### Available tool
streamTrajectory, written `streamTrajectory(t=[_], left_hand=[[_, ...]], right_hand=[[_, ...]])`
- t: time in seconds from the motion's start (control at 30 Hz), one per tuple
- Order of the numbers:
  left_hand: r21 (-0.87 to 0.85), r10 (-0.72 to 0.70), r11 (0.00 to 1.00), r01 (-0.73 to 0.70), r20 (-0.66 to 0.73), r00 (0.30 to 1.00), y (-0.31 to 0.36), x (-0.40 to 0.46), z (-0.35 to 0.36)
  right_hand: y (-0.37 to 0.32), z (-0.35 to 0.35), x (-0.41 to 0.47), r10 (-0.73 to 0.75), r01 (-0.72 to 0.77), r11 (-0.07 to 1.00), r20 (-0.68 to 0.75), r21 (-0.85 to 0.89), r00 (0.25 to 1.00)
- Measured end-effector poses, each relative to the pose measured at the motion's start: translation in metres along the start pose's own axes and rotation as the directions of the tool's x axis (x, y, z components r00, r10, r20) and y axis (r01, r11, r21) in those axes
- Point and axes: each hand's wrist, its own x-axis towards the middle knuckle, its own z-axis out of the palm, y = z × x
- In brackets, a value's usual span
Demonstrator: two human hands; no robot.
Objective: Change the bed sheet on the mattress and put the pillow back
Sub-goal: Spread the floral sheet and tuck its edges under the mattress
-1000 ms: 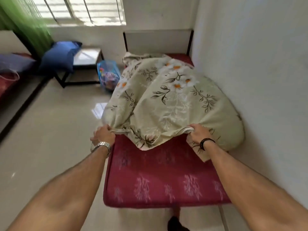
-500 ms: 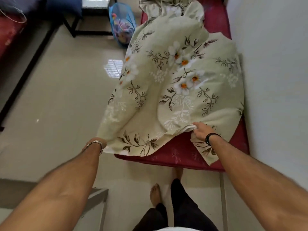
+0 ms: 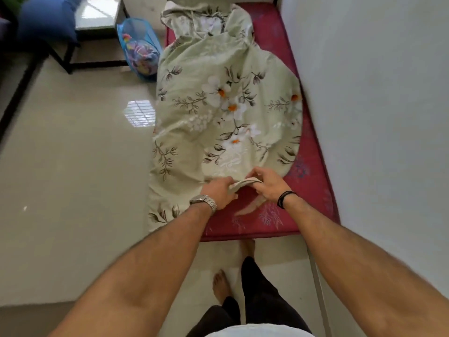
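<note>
We look down from a head-worn camera along our two bare forearms toward a narrow bed set against a white wall (image 3: 379,98). At the far left, a dark blue cushion (image 3: 46,23) rests by a low dark-framed table with a pale top (image 3: 97,18), and just to its right a blue mesh bag of colourful items (image 3: 139,49) stands on the glossy cream tiled floor (image 3: 73,154), touching the bed's left side. Next comes the pale green bed sheet printed with white-and-orange flowers and brown leaves (image 3: 218,105); it lies loosely along the red patterned mattress (image 3: 313,181), bunched at the far end, its left edge hanging over the mattress side toward the floor, while a strip of mattress shows bare along the wall and at the near end. Near the foot of the bed our left hand (image 3: 217,192), a silver metal watch (image 3: 204,201) on its wrist, curls its fingers around a folded near edge of the sheet. Just beside it, almost touching, our right hand (image 3: 266,184), wearing a black wristband (image 3: 284,198), pinches the same folded edge between thumb and fingers. Both hands hold the cloth low over the mattress. Below the bed's end we see our bare feet (image 3: 222,285) on the tiles and dark trousers (image 3: 257,300). No pillow can be made out with certainty on the bed.
</note>
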Motion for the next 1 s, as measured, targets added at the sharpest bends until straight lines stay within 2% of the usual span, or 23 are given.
streamTrajectory(t=[0.07,0.1,0.2,0.27,0.37,0.43,0.5,0.53,0.57,0.63,0.73,0.8,0.87,0.93,1.0], left_hand=[[-0.038,0.040,0.998,-0.040,0.004,0.999,0.028,0.009,0.008],[-0.062,0.056,0.997,-0.054,0.036,0.998,0.038,0.011,0.011],[-0.214,0.084,0.976,-0.051,0.146,0.986,0.054,0.016,0.008],[-0.296,0.119,0.954,-0.055,0.204,0.972,0.062,0.019,0.000],[-0.273,0.079,0.962,0.012,0.320,0.944,0.075,0.025,-0.011],[-0.218,0.038,0.975,0.045,0.364,0.931,0.083,0.034,-0.017],[-0.186,0.048,0.982,0.028,0.390,0.919,0.097,0.047,-0.022],[-0.172,0.067,0.985,0.002,0.393,0.917,0.110,0.053,-0.026],[-0.164,0.087,0.986,-0.022,0.403,0.911,0.125,0.059,-0.028],[-0.152,0.115,0.987,-0.052,0.448,0.887,0.157,0.069,-0.031],[-0.065,0.045,0.998,-0.010,0.568,0.822,0.193,0.088,-0.015],[0.033,-0.032,0.999,0.013,0.673,0.739,0.206,0.095,0.006],[0.118,-0.087,0.993,-0.003,0.744,0.662,0.215,0.095,0.029],[0.122,-0.084,0.992,-0.016,0.767,0.636,0.221,0.093,0.048],[0.056,-0.051,0.998,0.013,0.757,0.652,0.226,0.095,0.059]], right_hand=[[0.007,-0.012,-0.013,0.018,-0.021,0.998,-0.062,-0.052,0.998],[0.013,-0.017,-0.020,0.039,-0.052,0.990,-0.098,-0.134,0.994],[0.043,-0.031,-0.039,0.153,-0.259,0.888,-0.287,-0.380,0.946],[0.069,-0.038,-0.047,0.267,-0.411,0.842,-0.393,-0.350,0.880],[0.100,-0.060,-0.049,0.453,-0.569,0.803,-0.438,-0.179,0.777],[0.105,-0.080,-0.042,0.489,-0.514,0.857,-0.386,0.043,0.782],[0.099,-0.107,-0.033,0.456,-0.363,0.879,-0.325,0.307,0.829],[0.096,-0.123,-0.029,0.429,-0.300,0.881,-0.349,0.367,0.833],[0.095,-0.138,-0.024,0.388,-0.250,0.904,-0.421,0.347,0.820],[0.098,-0.165,-0.017,0.255,-0.206,0.967,-0.616,0.151,0.745],[0.118,-0.185,-0.026,0.113,-0.240,0.968,-0.728,-0.072,0.676],[0.151,-0.181,-0.040,0.117,-0.367,0.907,-0.716,-0.204,0.688],[0.202,-0.163,-0.059,0.341,-0.552,0.811,-0.610,-0.193,0.715],[0.235,-0.148,-0.083,0.627,-0.713,0.691,-0.390,-0.122,0.674],[0.242,-0.144,-0.097,0.773,-0.788,0.578,-0.165,-0.213,0.612]])
